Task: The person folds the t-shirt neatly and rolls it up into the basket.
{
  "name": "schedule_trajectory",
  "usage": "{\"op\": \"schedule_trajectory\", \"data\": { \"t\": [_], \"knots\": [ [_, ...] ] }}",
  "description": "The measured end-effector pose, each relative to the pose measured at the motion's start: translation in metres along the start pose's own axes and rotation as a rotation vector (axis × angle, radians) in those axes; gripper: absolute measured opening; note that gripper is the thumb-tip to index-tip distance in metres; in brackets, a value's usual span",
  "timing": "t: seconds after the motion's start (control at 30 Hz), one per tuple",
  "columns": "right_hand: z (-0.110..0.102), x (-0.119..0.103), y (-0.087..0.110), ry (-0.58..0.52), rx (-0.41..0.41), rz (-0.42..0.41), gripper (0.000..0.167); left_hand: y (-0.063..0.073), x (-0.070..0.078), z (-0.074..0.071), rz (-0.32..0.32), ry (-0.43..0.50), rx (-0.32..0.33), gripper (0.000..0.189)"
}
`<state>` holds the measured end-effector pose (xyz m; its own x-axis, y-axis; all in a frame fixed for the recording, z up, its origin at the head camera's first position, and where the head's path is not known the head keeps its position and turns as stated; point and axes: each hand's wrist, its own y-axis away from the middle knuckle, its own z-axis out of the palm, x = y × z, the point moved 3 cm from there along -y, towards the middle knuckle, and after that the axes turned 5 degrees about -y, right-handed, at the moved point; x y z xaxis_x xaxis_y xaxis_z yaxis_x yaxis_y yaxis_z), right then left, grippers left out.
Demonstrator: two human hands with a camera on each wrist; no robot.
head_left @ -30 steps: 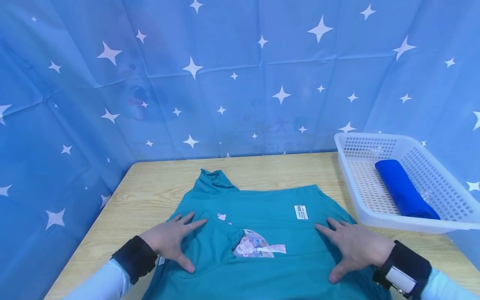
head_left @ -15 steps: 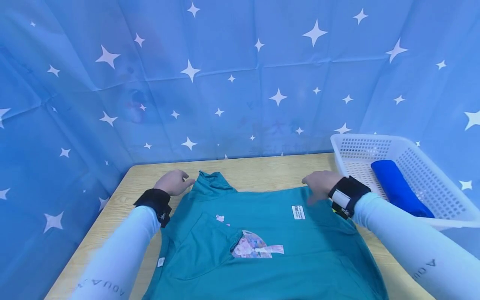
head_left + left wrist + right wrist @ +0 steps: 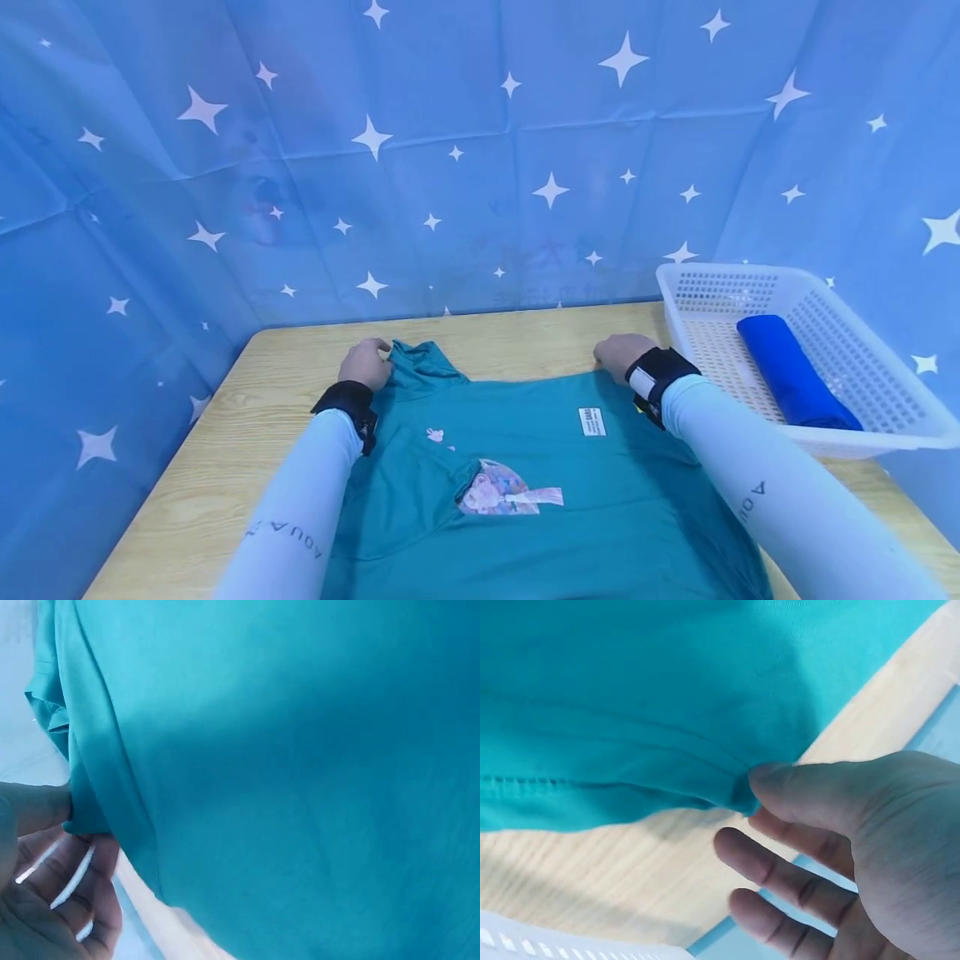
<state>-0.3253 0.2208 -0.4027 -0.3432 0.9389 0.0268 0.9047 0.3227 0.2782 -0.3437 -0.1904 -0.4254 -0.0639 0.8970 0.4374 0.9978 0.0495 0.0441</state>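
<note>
A teal shirt (image 3: pixel 525 450) lies spread on the table, one sleeve folded in over a round pink print (image 3: pixel 495 487). My left hand (image 3: pixel 366 364) is at its far left edge, beside the bunched fabric. In the left wrist view, the thumb and index finger of the left hand (image 3: pixel 60 877) pinch that edge of cloth. At the far right corner is my right hand (image 3: pixel 624 354). The right wrist view shows the right hand (image 3: pixel 840 832) pinching the corner between thumb and index finger, with the other fingers loosely bent below. A white label (image 3: pixel 592 422) lies near the right forearm.
A white plastic basket (image 3: pixel 885 350) stands at the right with a rolled blue cloth (image 3: pixel 795 371) inside. Bare wood of the table (image 3: pixel 187 483) shows left of the shirt. A blue star-patterned curtain (image 3: pixel 450 167) hangs behind the table.
Both hands have moved from lying spread on the shirt to its far edge, one at each side. They now pinch the cloth there. The shirt itself has barely moved.
</note>
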Motion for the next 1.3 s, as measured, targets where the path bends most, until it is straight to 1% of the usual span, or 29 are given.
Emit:
{"op": "schedule_trajectory", "data": {
  "t": [0.07, 0.17, 0.27, 0.33, 0.4, 0.5, 0.57, 0.6, 0.63, 0.7, 0.77, 0.83, 0.93, 1.0, 1.07, 1.1, 1.17, 1.23, 1.3],
  "knots": [
    [0.002, 0.001, -0.002, 0.006, 0.020, -0.010, 0.015, -0.001, -0.001, 0.000, 0.011, 0.058, -0.018, 0.043],
    [0.005, 0.004, -0.004, 0.032, 0.034, -0.019, 0.010, -0.003, -0.003, -0.004, 0.057, 0.122, -0.081, 0.050],
    [0.005, 0.007, -0.003, 0.047, 0.031, -0.014, 0.007, -0.003, -0.004, -0.009, 0.107, 0.147, -0.155, 0.055],
    [0.004, 0.008, -0.002, 0.041, 0.030, -0.010, 0.006, -0.003, -0.005, -0.012, 0.120, 0.168, -0.175, 0.057],
    [0.003, 0.010, 0.000, 0.020, 0.030, 0.003, 0.007, -0.002, -0.006, -0.015, 0.132, 0.204, -0.158, 0.053],
    [0.000, 0.010, 0.004, -0.017, 0.028, 0.000, 0.009, -0.001, -0.004, -0.020, 0.140, 0.293, -0.066, 0.038],
    [-0.002, 0.009, 0.008, -0.039, 0.035, -0.014, 0.011, 0.002, 0.000, -0.026, 0.173, 0.360, -0.009, 0.030],
    [-0.004, 0.008, 0.011, -0.052, 0.043, -0.029, 0.012, 0.005, 0.003, -0.029, 0.186, 0.398, 0.005, 0.028],
    [-0.006, 0.006, 0.015, -0.068, 0.056, -0.044, 0.013, 0.007, 0.005, -0.033, 0.204, 0.421, 0.013, 0.026],
    [-0.009, 0.004, 0.024, -0.103, 0.084, -0.072, 0.017, 0.014, 0.009, -0.041, 0.242, 0.453, -0.021, 0.027],
    [-0.010, 0.001, 0.035, -0.129, 0.113, -0.108, 0.020, 0.023, 0.010, -0.050, 0.285, 0.446, -0.097, 0.029],
    [-0.011, -0.002, 0.048, -0.148, 0.140, -0.145, 0.020, 0.030, 0.006, -0.057, 0.324, 0.425, -0.193, 0.033],
    [-0.009, -0.005, 0.067, -0.156, 0.183, -0.196, 0.013, 0.045, -0.003, -0.065, 0.377, 0.392, -0.333, 0.040],
    [-0.007, -0.008, 0.080, -0.158, 0.225, -0.212, 0.009, 0.054, -0.010, -0.068, 0.397, 0.383, -0.387, 0.040],
    [-0.005, -0.010, 0.091, -0.155, 0.255, -0.222, 0.008, 0.065, -0.015, -0.070, 0.403, 0.376, -0.403, 0.039],
    [-0.004, -0.011, 0.096, -0.153, 0.265, -0.222, 0.008, 0.069, -0.018, -0.071, 0.406, 0.382, -0.395, 0.037],
    [0.000, -0.013, 0.104, -0.152, 0.271, -0.226, 0.012, 0.078, -0.023, -0.071, 0.396, 0.407, -0.365, 0.033],
    [0.004, -0.015, 0.109, -0.154, 0.262, -0.235, 0.018, 0.087, -0.028, -0.070, 0.381, 0.442, -0.334, 0.030],
    [0.011, -0.018, 0.114, -0.158, 0.243, -0.235, 0.024, 0.093, -0.031, -0.066, 0.367, 0.465, -0.318, 0.028]
  ]
}}
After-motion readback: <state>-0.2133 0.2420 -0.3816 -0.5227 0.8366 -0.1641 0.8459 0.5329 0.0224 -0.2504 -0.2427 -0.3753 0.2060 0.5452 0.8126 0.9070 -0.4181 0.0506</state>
